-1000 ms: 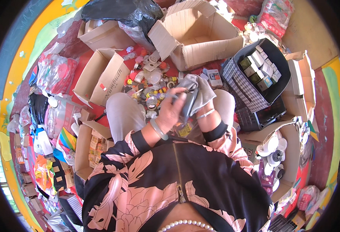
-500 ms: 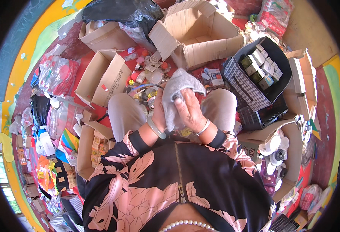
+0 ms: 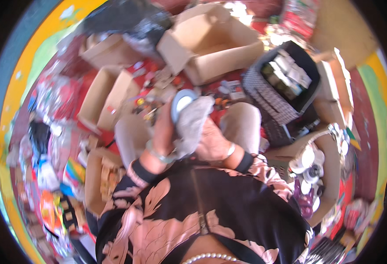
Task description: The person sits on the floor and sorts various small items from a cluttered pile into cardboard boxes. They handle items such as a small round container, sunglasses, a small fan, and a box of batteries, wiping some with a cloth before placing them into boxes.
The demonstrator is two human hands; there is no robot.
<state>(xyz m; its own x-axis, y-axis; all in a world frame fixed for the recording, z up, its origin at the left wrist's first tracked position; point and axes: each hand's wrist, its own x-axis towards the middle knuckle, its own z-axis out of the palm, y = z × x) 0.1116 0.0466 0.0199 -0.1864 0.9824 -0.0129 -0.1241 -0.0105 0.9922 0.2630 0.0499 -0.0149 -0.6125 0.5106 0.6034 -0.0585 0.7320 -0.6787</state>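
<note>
A round object with a blue-grey rim and a white middle is between my hands above my lap; its exact kind is blurred. My left hand, a bangle at its wrist, grips it along the left edge. The grey cloth lies against the object's near right side and hangs down toward my wrists. My right hand is closed on this cloth from the right, its fingers partly hidden behind it.
An open cardboard box stands ahead, with a smaller carton to its left. On the right are a checked basket of small boxes and a carton holding white round items. Small loose parts litter the red floor.
The round object now shows its rim and white middle, where the cloth covered it before. My right hand has drawn the cloth down and to the right. The whole view has shifted slightly.
</note>
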